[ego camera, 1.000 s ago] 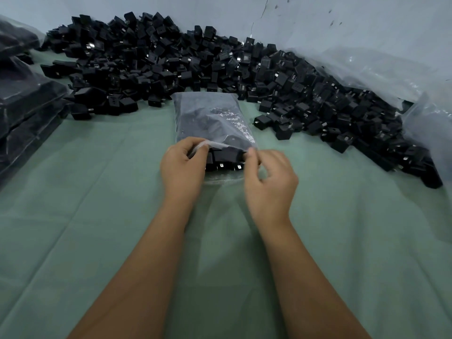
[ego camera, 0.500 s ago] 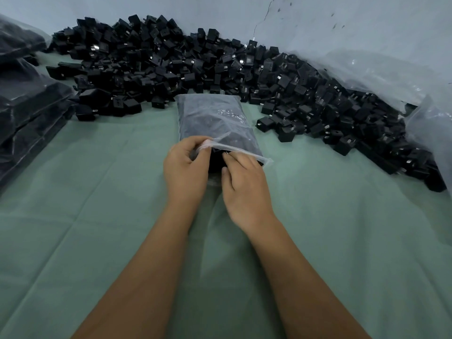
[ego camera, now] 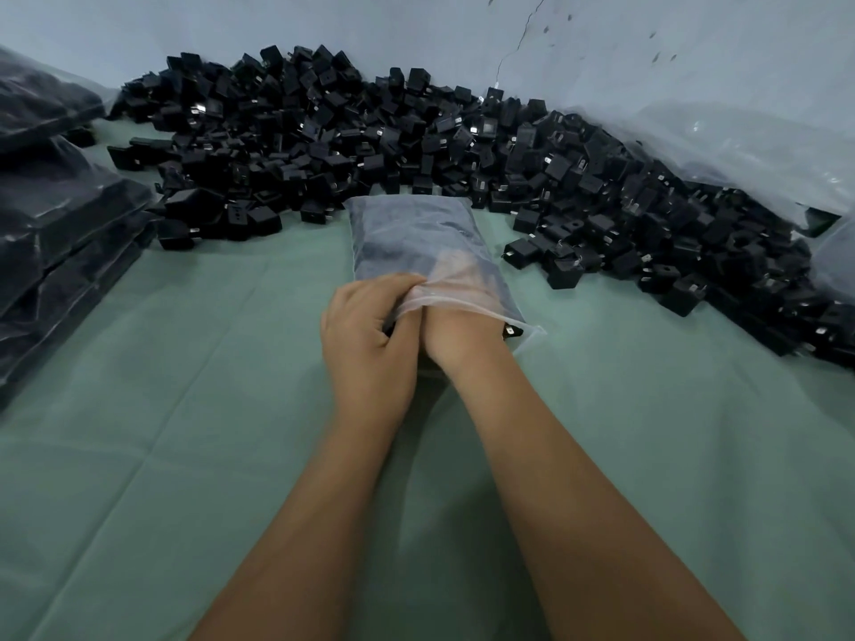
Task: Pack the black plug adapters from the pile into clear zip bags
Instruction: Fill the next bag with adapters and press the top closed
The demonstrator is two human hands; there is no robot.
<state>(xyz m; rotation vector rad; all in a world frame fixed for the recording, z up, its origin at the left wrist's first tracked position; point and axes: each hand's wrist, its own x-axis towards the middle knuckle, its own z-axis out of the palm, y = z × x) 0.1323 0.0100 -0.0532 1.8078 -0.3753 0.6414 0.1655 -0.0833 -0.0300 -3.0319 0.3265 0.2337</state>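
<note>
- Risk: adapter [ego camera: 512, 331] at the bag mouth, just right of the right wrist, could slip out when that hand withdraws; zip may jam on it.
- Left hand [ego camera: 370, 335] pinches the zip bag [ego camera: 407, 238] lip, holding it open.
- Right hand [ego camera: 455, 298] is inside the bag, fingers seemingly flat on adapters; film blurs it.
- Bag looks nearly full.
- Pile [ego camera: 416, 145] lies beyond both hands; filled bags [ego camera: 60, 215] far left.

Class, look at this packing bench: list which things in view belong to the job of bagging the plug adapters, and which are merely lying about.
Part of the job:
- pile of black plug adapters
- clear zip bag being filled
- left hand holding the bag's mouth
- right hand pushed inside it

Lying about:
- stacked filled bags, already packed
- large loose plastic sheeting
- green cloth
</note>
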